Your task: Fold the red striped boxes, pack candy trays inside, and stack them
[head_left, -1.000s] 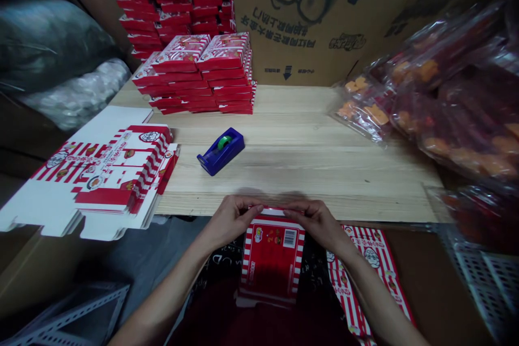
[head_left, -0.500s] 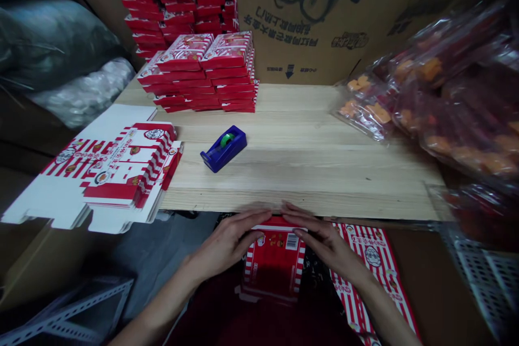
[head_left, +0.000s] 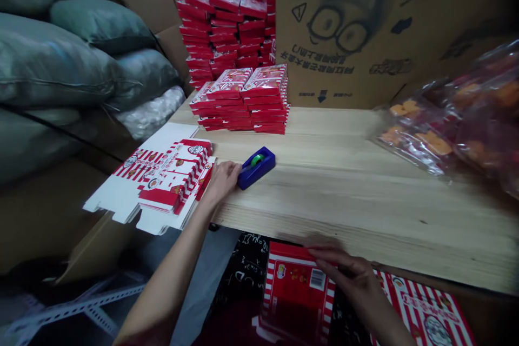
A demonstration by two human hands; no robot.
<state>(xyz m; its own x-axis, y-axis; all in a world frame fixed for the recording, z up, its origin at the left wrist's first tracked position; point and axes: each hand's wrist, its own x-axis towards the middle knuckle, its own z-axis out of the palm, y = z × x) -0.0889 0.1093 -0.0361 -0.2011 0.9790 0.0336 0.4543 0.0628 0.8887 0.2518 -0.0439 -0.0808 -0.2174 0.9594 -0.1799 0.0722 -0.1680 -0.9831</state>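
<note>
My left hand (head_left: 222, 179) reaches across the wooden table (head_left: 365, 194) and touches the near end of the blue tape dispenser (head_left: 257, 167), fingers curled at it. My right hand (head_left: 344, 270) lies with fingers stretched over the top edge of a red and white striped carton (head_left: 295, 294) that stands in my lap below the table edge, pressing its flap.
Flat carton blanks (head_left: 162, 184) lie at the table's left end. Stacks of filled red boxes (head_left: 247, 97) stand at the back, before a big cardboard box (head_left: 365, 27). Bags of orange snacks (head_left: 454, 124) are piled at the right. More striped blanks (head_left: 430, 319) lie lower right. Grey sacks (head_left: 60, 65) are stacked at the left.
My left hand left the carton and moved up left to the tape dispenser. My right hand stays on the carton's top. The view swung to the left.
</note>
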